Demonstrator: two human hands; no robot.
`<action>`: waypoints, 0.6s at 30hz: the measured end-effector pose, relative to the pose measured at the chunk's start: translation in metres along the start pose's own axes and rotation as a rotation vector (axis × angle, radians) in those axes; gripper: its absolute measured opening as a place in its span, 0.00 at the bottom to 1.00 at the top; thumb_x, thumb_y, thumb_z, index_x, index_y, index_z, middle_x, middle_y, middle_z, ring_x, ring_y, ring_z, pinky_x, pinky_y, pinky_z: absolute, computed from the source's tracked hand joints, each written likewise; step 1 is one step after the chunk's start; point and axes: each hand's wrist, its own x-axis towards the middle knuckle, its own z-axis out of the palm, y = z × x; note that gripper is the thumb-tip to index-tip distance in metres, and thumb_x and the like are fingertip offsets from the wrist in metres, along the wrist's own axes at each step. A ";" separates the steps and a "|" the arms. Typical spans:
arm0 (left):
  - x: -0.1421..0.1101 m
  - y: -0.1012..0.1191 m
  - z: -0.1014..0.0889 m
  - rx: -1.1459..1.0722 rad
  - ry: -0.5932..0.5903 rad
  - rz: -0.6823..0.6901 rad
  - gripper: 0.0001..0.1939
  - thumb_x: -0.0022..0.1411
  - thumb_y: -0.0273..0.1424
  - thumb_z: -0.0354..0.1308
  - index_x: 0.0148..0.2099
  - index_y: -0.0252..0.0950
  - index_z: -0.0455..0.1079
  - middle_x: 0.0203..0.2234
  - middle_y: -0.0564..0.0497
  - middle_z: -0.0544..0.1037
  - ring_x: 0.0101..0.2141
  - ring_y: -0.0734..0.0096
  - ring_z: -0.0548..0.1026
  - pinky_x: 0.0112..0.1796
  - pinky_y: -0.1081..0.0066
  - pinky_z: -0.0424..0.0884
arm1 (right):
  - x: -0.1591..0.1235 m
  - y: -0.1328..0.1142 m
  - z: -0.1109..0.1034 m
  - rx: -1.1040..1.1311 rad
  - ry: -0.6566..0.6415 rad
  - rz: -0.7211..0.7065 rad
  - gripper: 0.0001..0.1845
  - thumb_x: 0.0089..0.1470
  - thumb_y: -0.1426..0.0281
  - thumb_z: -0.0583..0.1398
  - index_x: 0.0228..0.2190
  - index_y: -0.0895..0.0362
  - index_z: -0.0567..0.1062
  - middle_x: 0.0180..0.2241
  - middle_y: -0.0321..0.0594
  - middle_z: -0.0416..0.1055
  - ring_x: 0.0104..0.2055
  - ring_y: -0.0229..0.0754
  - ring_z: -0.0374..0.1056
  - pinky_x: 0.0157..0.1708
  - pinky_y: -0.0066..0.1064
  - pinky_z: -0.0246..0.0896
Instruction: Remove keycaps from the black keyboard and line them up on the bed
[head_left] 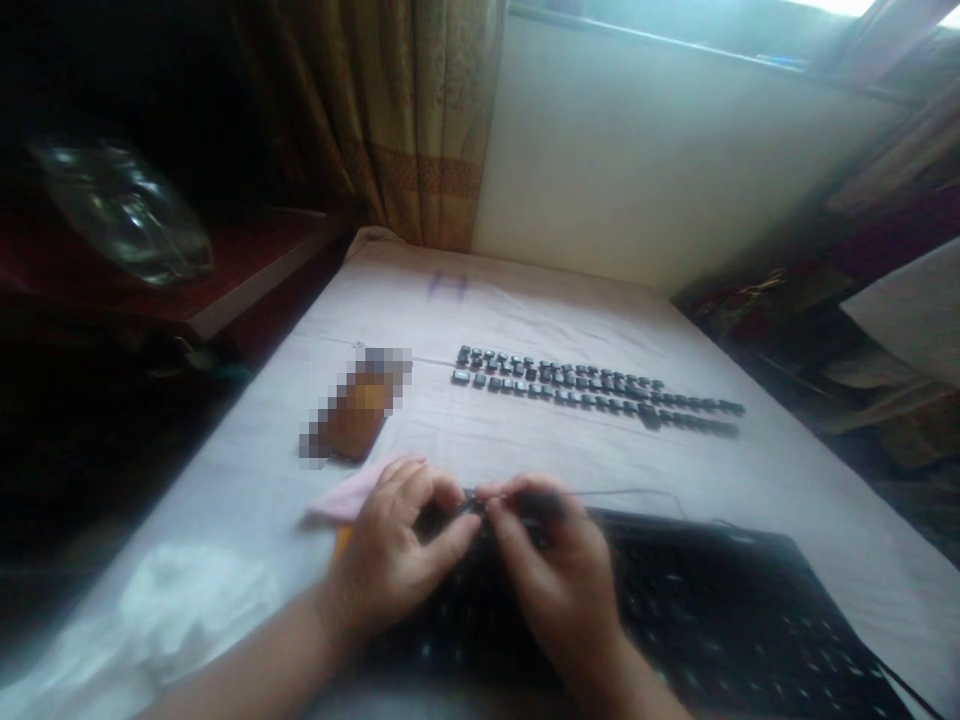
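Observation:
A black keyboard [712,590] lies on the cloth-covered surface under my hands, with small pale marks across it. Above its far edge, my left hand [409,550] pinches a small dark piece that looks like a keycap [469,502] between thumb and fingers. My right hand [559,560] meets it there, thumb and index finger pressed together at the piece. Whatever the right fingers grip is too small and blurred to name. Beyond the keyboard, several black keycaps [570,395] lie in long rows on the cloth.
A brown phone-shaped object [356,415], partly pixelated, lies left of the keycap rows. Beside my left hand are a pink cloth [356,497] and crumpled white material [195,600]. A thin cable [630,491] runs behind the keyboard. Clear plastic [139,220] rests on a reddish shelf [255,270].

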 end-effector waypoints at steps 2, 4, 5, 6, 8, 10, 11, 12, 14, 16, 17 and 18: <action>0.001 0.000 0.000 -0.001 -0.014 -0.025 0.04 0.62 0.31 0.59 0.34 0.41 0.66 0.27 0.57 0.74 0.33 0.67 0.74 0.50 0.60 0.66 | 0.001 0.001 0.000 -0.009 0.005 -0.012 0.09 0.53 0.79 0.61 0.33 0.54 0.75 0.30 0.33 0.79 0.32 0.36 0.78 0.34 0.22 0.73; 0.001 -0.001 0.000 -0.001 -0.026 -0.041 0.04 0.62 0.31 0.58 0.34 0.41 0.67 0.27 0.56 0.74 0.33 0.66 0.74 0.46 0.62 0.68 | 0.002 0.002 0.000 -0.020 0.011 -0.019 0.09 0.53 0.79 0.61 0.34 0.53 0.75 0.30 0.33 0.79 0.32 0.36 0.78 0.33 0.22 0.73; 0.001 -0.002 0.000 0.000 -0.028 -0.046 0.04 0.62 0.31 0.58 0.34 0.41 0.67 0.27 0.56 0.74 0.33 0.66 0.74 0.44 0.62 0.69 | 0.002 0.002 0.000 -0.025 0.013 -0.021 0.09 0.53 0.79 0.61 0.34 0.53 0.75 0.30 0.33 0.79 0.32 0.36 0.78 0.33 0.22 0.73; 0.002 -0.002 0.000 0.002 -0.027 -0.048 0.04 0.62 0.31 0.58 0.34 0.41 0.67 0.27 0.56 0.74 0.33 0.66 0.74 0.43 0.63 0.69 | 0.001 0.003 0.000 -0.030 0.014 -0.022 0.09 0.53 0.79 0.61 0.34 0.53 0.75 0.30 0.33 0.80 0.32 0.36 0.78 0.33 0.22 0.73; 0.002 -0.002 0.000 0.006 -0.021 -0.052 0.03 0.61 0.31 0.58 0.33 0.41 0.67 0.26 0.56 0.74 0.32 0.66 0.74 0.42 0.64 0.69 | 0.000 0.005 0.000 -0.040 0.014 -0.032 0.10 0.53 0.79 0.61 0.35 0.53 0.75 0.31 0.34 0.80 0.33 0.36 0.78 0.35 0.23 0.73; 0.003 -0.002 0.000 0.008 -0.015 -0.054 0.03 0.61 0.31 0.58 0.33 0.41 0.68 0.26 0.56 0.74 0.32 0.66 0.74 0.41 0.64 0.69 | -0.001 0.008 0.000 -0.054 0.011 -0.044 0.10 0.53 0.80 0.61 0.35 0.53 0.74 0.32 0.34 0.80 0.34 0.37 0.78 0.37 0.25 0.73; 0.003 -0.001 0.000 0.007 -0.015 -0.055 0.03 0.61 0.31 0.58 0.33 0.41 0.68 0.26 0.56 0.74 0.32 0.66 0.74 0.41 0.64 0.69 | -0.001 0.009 0.000 -0.060 0.011 -0.053 0.10 0.53 0.79 0.61 0.36 0.53 0.74 0.33 0.35 0.80 0.35 0.37 0.77 0.38 0.26 0.73; 0.003 -0.001 -0.001 0.008 -0.013 -0.054 0.03 0.61 0.31 0.58 0.33 0.41 0.68 0.26 0.56 0.74 0.32 0.66 0.74 0.42 0.63 0.69 | -0.001 0.011 -0.001 -0.067 0.012 -0.061 0.10 0.54 0.79 0.60 0.36 0.53 0.74 0.34 0.35 0.80 0.36 0.38 0.77 0.39 0.27 0.72; 0.004 0.001 -0.002 0.004 -0.010 -0.061 0.03 0.60 0.30 0.57 0.32 0.41 0.68 0.26 0.56 0.74 0.32 0.66 0.74 0.43 0.62 0.69 | 0.000 0.013 -0.003 -0.077 0.021 -0.055 0.10 0.55 0.79 0.59 0.36 0.52 0.73 0.34 0.35 0.80 0.37 0.38 0.77 0.39 0.27 0.72; 0.004 0.001 -0.003 -0.028 -0.020 -0.091 0.04 0.60 0.31 0.56 0.32 0.40 0.68 0.26 0.55 0.74 0.32 0.66 0.74 0.41 0.63 0.70 | 0.002 0.013 -0.006 -0.080 0.034 -0.021 0.09 0.55 0.79 0.58 0.34 0.52 0.73 0.33 0.35 0.79 0.36 0.38 0.76 0.38 0.28 0.71; 0.005 0.001 -0.004 -0.058 -0.031 -0.118 0.04 0.61 0.32 0.56 0.32 0.40 0.69 0.26 0.55 0.74 0.32 0.66 0.74 0.39 0.65 0.70 | 0.004 0.013 -0.008 -0.073 0.033 0.001 0.09 0.55 0.78 0.57 0.33 0.53 0.73 0.31 0.35 0.78 0.35 0.38 0.76 0.38 0.28 0.71; 0.005 0.001 -0.004 -0.092 -0.043 -0.151 0.05 0.61 0.33 0.56 0.33 0.40 0.70 0.26 0.54 0.75 0.32 0.66 0.74 0.37 0.66 0.71 | 0.005 0.012 -0.010 -0.068 0.016 0.021 0.08 0.55 0.78 0.56 0.31 0.53 0.72 0.29 0.34 0.77 0.34 0.39 0.75 0.37 0.29 0.70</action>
